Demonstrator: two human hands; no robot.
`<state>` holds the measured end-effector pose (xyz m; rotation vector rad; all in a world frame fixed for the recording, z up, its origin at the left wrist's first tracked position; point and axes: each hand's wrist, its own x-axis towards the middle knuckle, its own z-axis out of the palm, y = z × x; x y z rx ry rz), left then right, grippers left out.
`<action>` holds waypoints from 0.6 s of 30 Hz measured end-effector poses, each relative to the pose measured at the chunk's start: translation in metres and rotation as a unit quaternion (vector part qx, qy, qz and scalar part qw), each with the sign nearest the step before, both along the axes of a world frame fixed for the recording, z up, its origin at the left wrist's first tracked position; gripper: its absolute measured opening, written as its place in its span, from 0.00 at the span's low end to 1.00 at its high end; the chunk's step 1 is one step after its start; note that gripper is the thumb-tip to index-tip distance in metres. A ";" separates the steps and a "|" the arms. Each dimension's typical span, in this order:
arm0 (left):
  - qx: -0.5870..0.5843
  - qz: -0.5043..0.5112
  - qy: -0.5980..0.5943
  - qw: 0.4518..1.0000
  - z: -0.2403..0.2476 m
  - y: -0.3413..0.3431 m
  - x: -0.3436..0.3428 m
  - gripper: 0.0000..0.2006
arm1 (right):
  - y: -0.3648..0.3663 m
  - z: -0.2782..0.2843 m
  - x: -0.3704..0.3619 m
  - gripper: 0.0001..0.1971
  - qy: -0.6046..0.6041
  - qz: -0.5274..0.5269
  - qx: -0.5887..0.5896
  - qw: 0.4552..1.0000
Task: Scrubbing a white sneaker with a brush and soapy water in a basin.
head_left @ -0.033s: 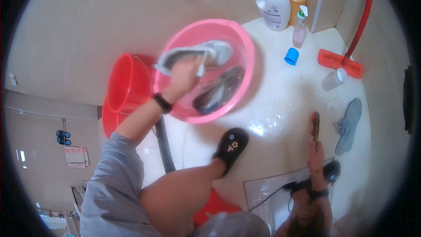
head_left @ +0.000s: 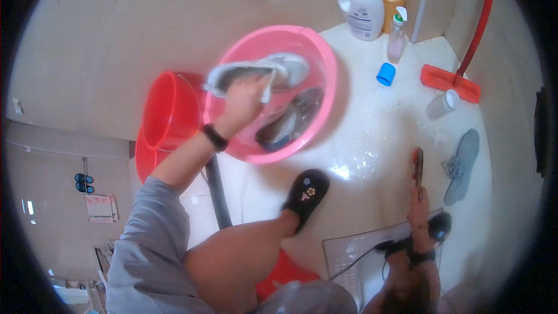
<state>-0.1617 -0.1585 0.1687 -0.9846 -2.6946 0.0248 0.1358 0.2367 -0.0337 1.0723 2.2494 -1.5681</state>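
While the left hand [head_left: 245, 96] grasps the pale shoe [head_left: 292, 70] at its opening, its fingertips hidden and blurred, a slick upper could slip free and drop onto the dark shoe [head_left: 293, 117] near the lower right edge of the pink basin [head_left: 329, 64]. Since the pale shoe's heel reaches the basin's left edge, a hard tug there could tip the rim or jar the red bucket [head_left: 170, 110] just outside it. The right hand [head_left: 418, 204] grips a brush [head_left: 418, 171] well apart from the basin; a wide swing of that arm could catch the thin black cable [head_left: 353, 263] near the wrist. Farther out, shiny patches on the floor [head_left: 372, 151] beyond the basin's right edge look wet and could make the black slipper [head_left: 307, 195] skid under shifting weight.
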 end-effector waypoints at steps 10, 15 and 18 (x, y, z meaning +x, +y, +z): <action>-0.089 -0.068 0.074 0.991 0.002 0.004 0.009 0.13 | 0.006 -0.005 0.004 0.20 0.005 0.024 0.010 1.000; -0.072 -0.059 0.091 0.991 0.011 0.002 0.015 0.14 | 0.009 -0.018 0.002 0.21 -0.030 0.026 -0.006 0.999; -0.046 -0.050 0.087 0.994 0.023 0.019 0.029 0.14 | 0.006 -0.011 0.001 0.21 -0.021 0.015 0.005 1.000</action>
